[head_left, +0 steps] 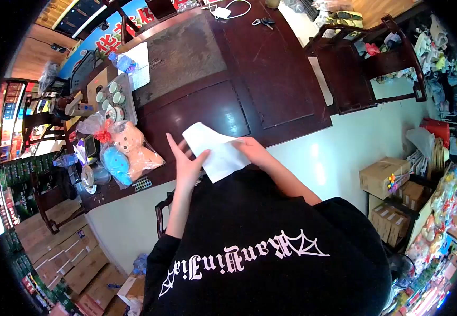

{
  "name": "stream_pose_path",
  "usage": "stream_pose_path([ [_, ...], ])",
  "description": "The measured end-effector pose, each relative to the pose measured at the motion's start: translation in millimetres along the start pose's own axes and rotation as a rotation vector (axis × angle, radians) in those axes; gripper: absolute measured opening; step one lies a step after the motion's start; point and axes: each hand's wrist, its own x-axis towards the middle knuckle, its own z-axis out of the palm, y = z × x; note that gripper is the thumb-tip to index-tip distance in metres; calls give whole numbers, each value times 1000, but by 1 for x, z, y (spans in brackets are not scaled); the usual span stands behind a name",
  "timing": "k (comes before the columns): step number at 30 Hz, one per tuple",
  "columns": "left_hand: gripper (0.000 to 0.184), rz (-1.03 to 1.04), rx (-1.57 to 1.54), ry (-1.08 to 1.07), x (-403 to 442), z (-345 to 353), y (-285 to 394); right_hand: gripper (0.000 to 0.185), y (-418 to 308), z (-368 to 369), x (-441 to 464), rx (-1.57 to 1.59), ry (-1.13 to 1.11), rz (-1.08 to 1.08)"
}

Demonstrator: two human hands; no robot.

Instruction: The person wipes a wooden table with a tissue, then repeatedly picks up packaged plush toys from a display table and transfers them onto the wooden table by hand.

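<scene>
From my remote station, I see the left hand [189, 166], forefinger spread wide, thumb pressed in a grip on white paper [219, 158] at the table's [202, 113] near edge. The right hand [253, 151] pinches its other side. Handling the paper seems in hand; next calls for steady fingers.

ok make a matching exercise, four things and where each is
1. white paper sheet
2. small round pale cups
3. small dark keys
4. orange and blue soft bundle

A. on a grey tray
B. in a clear plastic wrapper
C. held by the right hand, left hand touching it
D. near the far edge of the dark wooden table

Pairs: 1-C, 2-A, 3-D, 4-B
</scene>
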Motion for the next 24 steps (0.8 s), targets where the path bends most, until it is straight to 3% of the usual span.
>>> stream_pose_path([
  [3, 103, -282, -84, -102, -3, 7, -14, 31, 1, -6, -2, 97, -6, -17],
  [7, 85, -75, -172, -54, 1, 17, -27, 23, 0, -22, -4, -29, -17, -149],
  [8, 78, 3, -84, -75, 0, 18, -21, 20, 6, -34, 2, -7, -181, -127],
  [9, 61, 16, -198, -95, 1, 20, -33, 20, 10, -42, 4, 15, -343, -105],
  [11, 44, 7, 16, -217, 6, 15, -48, 22, 11, -52, 6, -6, -344, -80],
  [12, 34, 24, 143, -168, 5, 16, -54, 22, 14, -63, 8, -115, -256, -104],
  [13, 35, -22, 216, -194, 3, 13, -49, 24, 14, -74, 9, -224, -168, -129],
  [15, 32, 84, 322, -134, 1, 3, -72, 26, 8, -100, 6, -840, 292, 125],
  [17, 31, -33, 192, -107, -7, -6, -70, 26, 8, -120, 5, -1223, 835, 190],
  [19, 30, -87, 179, -123, -12, -19, -76, 31, -5, -130, 4, -1249, 990, 93],
  [20, 30, -144, 167, -124, -20, -25, -80, 37, -9, -128, 10, -1268, 1007, 10],
  [21, 31, -193, 158, -130, -23, -29, -79, 42, 3, -131, 21, -1393, 944, -240],
  [23, 32, -244, 148, -167, -27, -32, -77, 48, 23, -115, 43, -1634, 652, -84],
  [24, 32, -252, 155, -175, -30, -32, -78, 53, 57, -113, 54, -1642, 610, -232],
])
